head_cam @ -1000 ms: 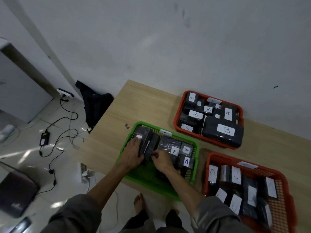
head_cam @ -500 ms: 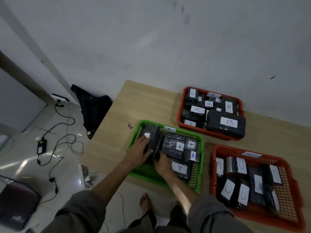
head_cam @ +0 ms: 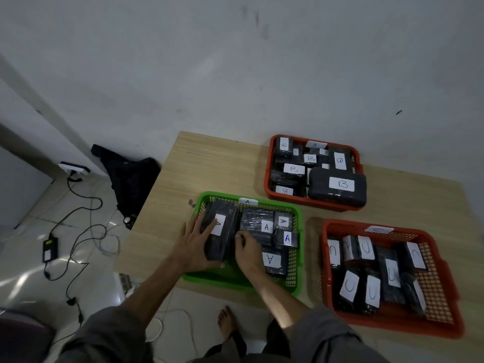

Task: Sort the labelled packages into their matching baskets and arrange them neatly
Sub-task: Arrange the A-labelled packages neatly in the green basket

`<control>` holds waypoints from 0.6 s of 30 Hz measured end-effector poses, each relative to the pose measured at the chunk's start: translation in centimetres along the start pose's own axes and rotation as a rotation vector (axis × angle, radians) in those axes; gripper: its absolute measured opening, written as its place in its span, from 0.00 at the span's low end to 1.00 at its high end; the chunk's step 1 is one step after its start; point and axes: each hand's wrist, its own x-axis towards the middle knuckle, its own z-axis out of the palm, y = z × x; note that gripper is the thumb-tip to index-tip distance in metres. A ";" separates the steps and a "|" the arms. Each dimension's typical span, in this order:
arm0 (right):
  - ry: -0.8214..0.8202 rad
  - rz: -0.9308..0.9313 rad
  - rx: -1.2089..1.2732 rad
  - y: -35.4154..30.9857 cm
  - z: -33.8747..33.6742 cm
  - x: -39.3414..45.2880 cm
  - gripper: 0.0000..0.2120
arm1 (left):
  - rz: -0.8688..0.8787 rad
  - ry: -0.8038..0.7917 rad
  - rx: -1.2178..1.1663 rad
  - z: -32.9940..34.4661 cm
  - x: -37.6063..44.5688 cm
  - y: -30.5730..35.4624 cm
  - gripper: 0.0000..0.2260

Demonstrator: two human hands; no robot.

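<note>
A green basket (head_cam: 275, 206) tagged A sits at the table's front left and holds several black packages labelled A. My left hand (head_cam: 195, 244) rests with spread, straight fingers on the left side of the biggest A package (head_cam: 222, 213), which lies at the basket's left end with its label up. My right hand (head_cam: 248, 251) has its fingers curled at that package's right edge, between it and the neighbouring A packages (head_cam: 255, 222). An orange basket (head_cam: 267, 176) at the back holds B packages. Another orange basket (head_cam: 392, 326) at the front right holds C packages.
The wooden table (head_cam: 209, 169) ends just left of the green basket. On the floor below lie cables, a power adapter (head_cam: 49, 248) and a black cloth (head_cam: 131, 184). A bare foot (head_cam: 226, 320) stands near the table's front edge. A white wall rises behind.
The big A package has tipped from standing on edge to lying flatter with its label up. My left hand has slid onto its left side; my right hand stays at its right edge.
</note>
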 end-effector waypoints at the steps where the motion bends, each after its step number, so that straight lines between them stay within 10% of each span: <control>1: -0.001 -0.010 0.019 -0.5 0.0 0.4 0.19 | 0.033 -0.040 0.002 -0.2 -0.4 -0.5 0.63; 12: -0.146 -0.018 0.016 -2.9 1.6 1.9 0.26 | 0.070 -0.026 0.028 0.0 -0.7 -0.9 0.52; 18: 0.020 -0.049 -0.063 -1.8 -0.1 1.1 0.17 | -0.046 -0.076 -0.173 0.4 -0.3 -0.5 0.65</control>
